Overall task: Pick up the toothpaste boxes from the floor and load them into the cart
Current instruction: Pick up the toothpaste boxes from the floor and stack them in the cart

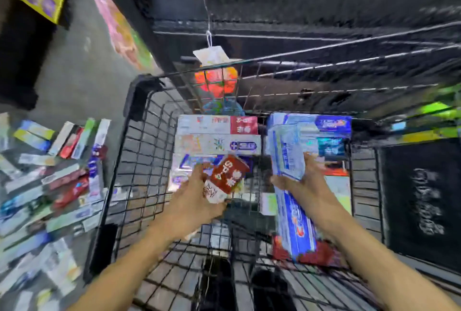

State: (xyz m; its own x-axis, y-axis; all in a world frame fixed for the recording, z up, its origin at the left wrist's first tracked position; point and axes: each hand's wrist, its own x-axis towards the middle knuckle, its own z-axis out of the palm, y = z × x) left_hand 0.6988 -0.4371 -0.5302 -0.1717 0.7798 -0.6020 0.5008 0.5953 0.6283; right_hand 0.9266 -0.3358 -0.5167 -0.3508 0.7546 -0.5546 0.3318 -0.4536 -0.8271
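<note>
While a red-and-white toothpaste box (225, 177) is gripped by the left hand (197, 201) and blue ones (289, 181) by the right hand (305, 181) over the half-loaded black wire cart (139, 151), many cartons (50, 181) are left on the floor at nine o'clock.

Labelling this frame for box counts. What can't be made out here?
- Head view, floor pile: motion blur, boxes uncountable.
- Red box in left hand: print smeared.
- Blue boxes in right hand: count unclear, they overlap.
- Cart bottom: hidden by arms and stacked boxes.
</note>
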